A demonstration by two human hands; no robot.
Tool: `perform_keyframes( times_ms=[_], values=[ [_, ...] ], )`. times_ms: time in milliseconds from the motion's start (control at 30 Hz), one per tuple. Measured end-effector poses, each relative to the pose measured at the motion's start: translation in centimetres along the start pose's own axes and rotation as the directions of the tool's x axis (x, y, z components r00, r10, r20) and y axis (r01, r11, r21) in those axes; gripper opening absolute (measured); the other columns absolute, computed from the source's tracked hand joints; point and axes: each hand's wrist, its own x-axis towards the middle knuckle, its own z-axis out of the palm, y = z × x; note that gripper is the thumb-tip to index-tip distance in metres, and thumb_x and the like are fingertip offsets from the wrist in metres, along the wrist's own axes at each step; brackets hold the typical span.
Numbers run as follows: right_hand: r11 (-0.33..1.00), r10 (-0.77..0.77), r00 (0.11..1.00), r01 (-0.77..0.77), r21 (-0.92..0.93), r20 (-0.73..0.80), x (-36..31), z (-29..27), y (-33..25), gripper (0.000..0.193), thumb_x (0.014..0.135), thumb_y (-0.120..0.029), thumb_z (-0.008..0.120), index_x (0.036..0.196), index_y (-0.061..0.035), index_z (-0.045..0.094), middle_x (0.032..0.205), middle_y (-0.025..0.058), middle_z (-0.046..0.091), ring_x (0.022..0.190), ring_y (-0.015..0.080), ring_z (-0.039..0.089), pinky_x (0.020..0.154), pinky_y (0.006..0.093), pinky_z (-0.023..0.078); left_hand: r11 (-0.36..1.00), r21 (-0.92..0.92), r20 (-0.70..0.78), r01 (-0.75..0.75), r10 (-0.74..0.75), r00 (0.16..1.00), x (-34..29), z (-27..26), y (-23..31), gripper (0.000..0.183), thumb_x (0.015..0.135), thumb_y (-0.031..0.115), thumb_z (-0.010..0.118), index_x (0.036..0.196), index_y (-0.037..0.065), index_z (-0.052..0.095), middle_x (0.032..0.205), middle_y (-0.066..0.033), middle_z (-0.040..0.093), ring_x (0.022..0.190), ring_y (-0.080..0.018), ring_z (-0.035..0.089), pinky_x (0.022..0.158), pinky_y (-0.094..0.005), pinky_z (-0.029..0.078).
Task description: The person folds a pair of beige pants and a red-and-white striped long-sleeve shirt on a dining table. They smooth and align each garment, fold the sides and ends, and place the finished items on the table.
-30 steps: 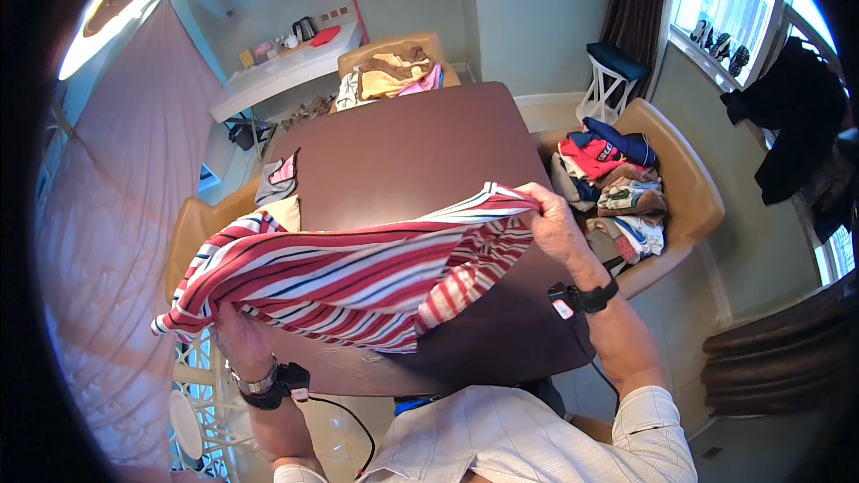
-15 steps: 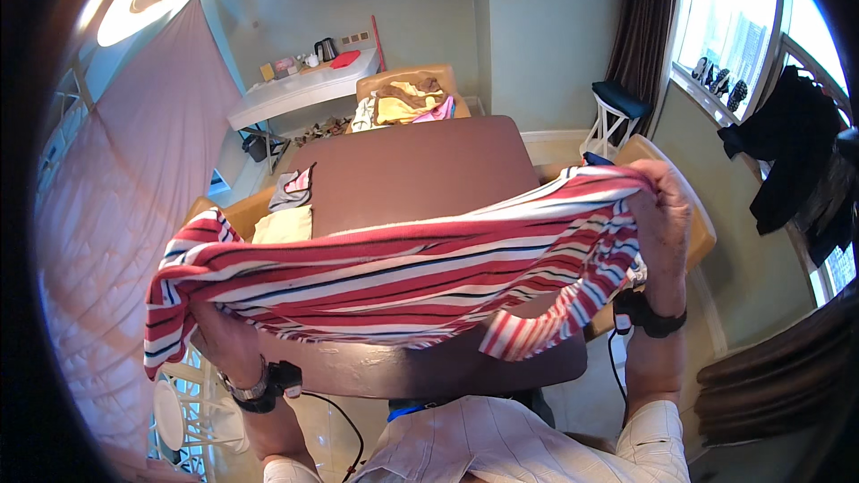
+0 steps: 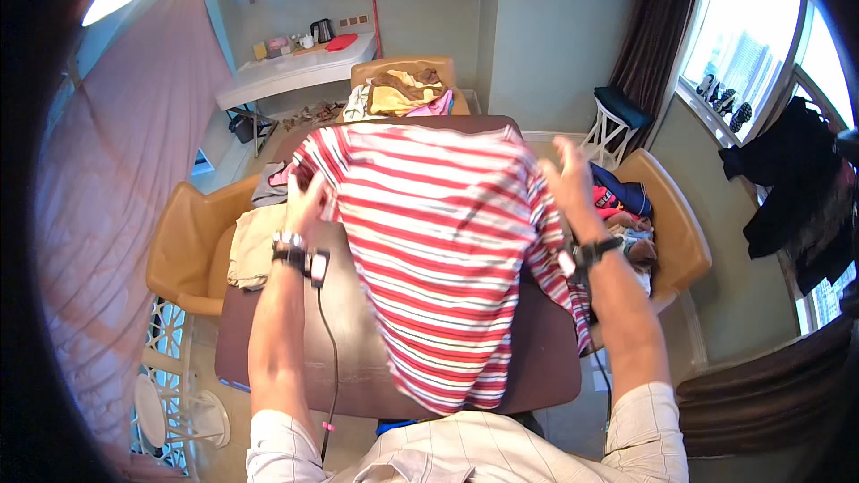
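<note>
A long-sleeved shirt (image 3: pixel 438 241) with red, white and dark stripes is spread over the brown table, its lower part narrowing towards me. At its left sleeve, my left hand (image 3: pixel 306 203) is closed on the fabric, the fingertips partly covered by folds. My right hand (image 3: pixel 569 181) is open beside the shirt's right shoulder, fingers apart and a little blurred. The right sleeve hangs down beneath my right wrist. Each of my wrists wears a dark band with a small device.
The brown table (image 3: pixel 268 353) has tan chairs on its sides. Folded beige cloth (image 3: pixel 258 246) lies at the left edge. Clothes (image 3: pixel 626 215) fill the right chair (image 3: pixel 684 241), and more clothes (image 3: pixel 407 94) the far one. A cable (image 3: pixel 333 349) runs from my left wrist.
The shirt has gone from a bunched strip held up across both hands to spread out over the table. My right hand has let go, and both hands have moved farther forward and closer together.
</note>
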Motion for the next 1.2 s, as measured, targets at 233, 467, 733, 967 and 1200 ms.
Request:
perform_keyframes(
  times_ms=[233,467,733,967,1200],
  values=[
    [0.976,-0.214,0.914,0.21,0.049,0.346,-18.2,7.7,-1.9,0.042,0.097,-0.02,0.08,0.134,-0.0042,0.071,0.132,0.0169,0.065,0.124,0.0375,0.064,0.108,0.0502,0.053,0.609,0.716,0.157,-0.341,0.335,0.929,-12.5,-0.3,-13.0,0.074,0.102,0.02,0.078,0.163,-0.006,0.045,0.162,-0.0368,0.051,0.152,-0.0504,0.051,0.125,-0.0519,0.044],
    [0.97,-0.171,0.79,0.241,-0.042,0.589,-24.7,12.6,-3.4,0.068,0.103,-0.044,0.077,0.158,-0.0107,0.057,0.165,0.0246,0.038,0.159,0.051,0.027,0.128,0.0731,0.019,0.492,0.759,0.47,-0.426,0.038,0.882,-21.0,1.2,-9.9,0.078,0.096,0.045,0.083,0.159,0.005,0.057,0.17,-0.0295,0.046,0.157,-0.0511,0.042,0.128,-0.0674,0.031],
    [0.96,-0.187,0.764,0.275,-0.05,0.617,-24.5,12.1,-2.8,0.065,0.105,-0.043,0.075,0.158,-0.0115,0.057,0.165,0.0216,0.039,0.16,0.0475,0.027,0.129,0.0696,0.02,0.427,0.806,0.503,-0.41,-0.128,0.855,-22.2,-0.6,-10.6,0.089,0.097,0.06,0.076,0.166,0.008,0.051,0.177,-0.0298,0.036,0.166,-0.0509,0.028,0.132,-0.0703,0.019],
    [0.95,-0.224,0.775,0.309,-0.045,0.591,-24.1,10.9,-0.8,0.062,0.107,-0.042,0.071,0.16,-0.0134,0.056,0.166,0.0188,0.04,0.161,0.046,0.027,0.131,0.0656,0.023,0.377,0.833,0.497,-0.404,-0.191,0.847,-24.0,-3.3,-8.2,0.089,0.099,0.06,0.075,0.164,0.005,0.051,0.177,-0.028,0.037,0.166,-0.0487,0.031,0.13,-0.0702,0.026],
    [0.943,-0.18,0.743,0.316,-0.102,0.644,-23.5,11.0,-0.7,0.06,0.108,-0.043,0.068,0.161,-0.0159,0.058,0.169,0.0175,0.041,0.163,0.0453,0.027,0.133,0.0643,0.021,0.404,0.817,0.52,-0.412,-0.207,0.829,-29.6,-4.6,-6.0,0.086,0.097,0.054,0.081,0.164,0.008,0.052,0.176,-0.0287,0.037,0.164,-0.0501,0.033,0.131,-0.0717,0.025]
  ],
)
